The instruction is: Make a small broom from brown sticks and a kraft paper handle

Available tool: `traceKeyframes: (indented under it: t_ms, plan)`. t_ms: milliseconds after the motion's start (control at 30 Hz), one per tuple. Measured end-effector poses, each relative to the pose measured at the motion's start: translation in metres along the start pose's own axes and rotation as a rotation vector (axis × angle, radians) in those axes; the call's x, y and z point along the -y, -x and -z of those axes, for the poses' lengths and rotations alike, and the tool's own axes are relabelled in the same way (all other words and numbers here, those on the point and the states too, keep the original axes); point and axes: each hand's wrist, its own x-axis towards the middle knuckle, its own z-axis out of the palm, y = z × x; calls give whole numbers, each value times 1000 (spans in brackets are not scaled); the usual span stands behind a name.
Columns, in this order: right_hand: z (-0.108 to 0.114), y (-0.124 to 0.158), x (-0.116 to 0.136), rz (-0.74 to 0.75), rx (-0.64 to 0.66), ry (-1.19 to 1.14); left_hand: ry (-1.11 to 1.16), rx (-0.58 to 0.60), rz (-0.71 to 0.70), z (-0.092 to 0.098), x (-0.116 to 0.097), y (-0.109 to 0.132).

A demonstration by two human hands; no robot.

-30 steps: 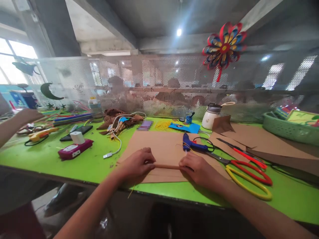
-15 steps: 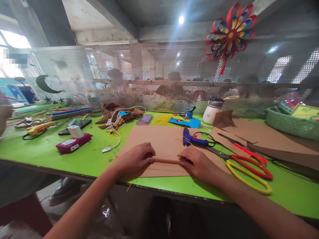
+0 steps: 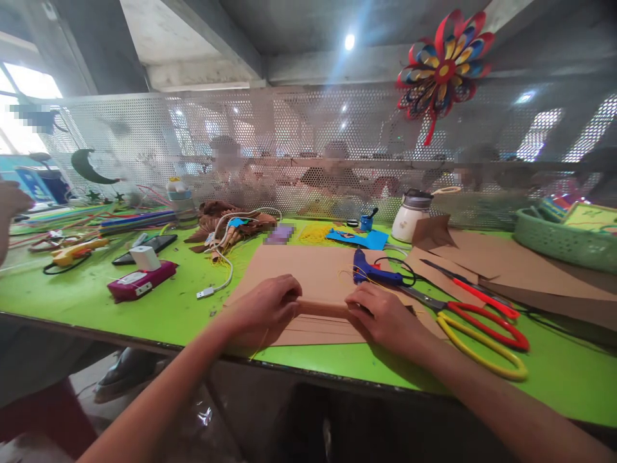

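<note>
A narrow roll of brown paper [image 3: 324, 310] lies crosswise over a stack of flat brown paper sheets [image 3: 308, 270] near the table's front edge. My left hand [image 3: 270, 308] pinches the roll's left end with curled fingers. At its right end, my right hand [image 3: 380, 312] grips the roll the same way. Just beyond my right hand lies a blue glue gun [image 3: 378, 271]. Large scissors with red and yellow handles [image 3: 486, 328] rest to the right of it. Thin yellow strands run near both hands.
On the green table [image 3: 183, 321] at left are a magenta power block [image 3: 142, 281] with a white charger [image 3: 146, 258], a cable and a yellow glue gun [image 3: 80, 252]. A white bottle [image 3: 411, 217] stands behind, a green basket [image 3: 563, 238] far right. Another person's hand [image 3: 17, 199] shows at left.
The paper roll looks slightly wider between my hands, and both hands stay at its ends almost in place. The other person's hand at left has risen a little.
</note>
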Motion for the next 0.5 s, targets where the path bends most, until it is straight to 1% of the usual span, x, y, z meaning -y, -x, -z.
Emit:
traceKeyframes:
  t_ms: [100, 233, 367, 500]
  plan:
    - [1, 2, -2, -12, -27, -53, -27, 13, -33, 1, 2, -7]
    - [4, 2, -9, 32, -70, -107, -93, 34, -105, 6, -3, -13]
    - [11, -3, -16, 73, -115, -124, -169, 15, -219, 10, -11, -22]
    - [23, -11, -21, 91, -96, -73, -185, -19, -264, 9, -14, -36]
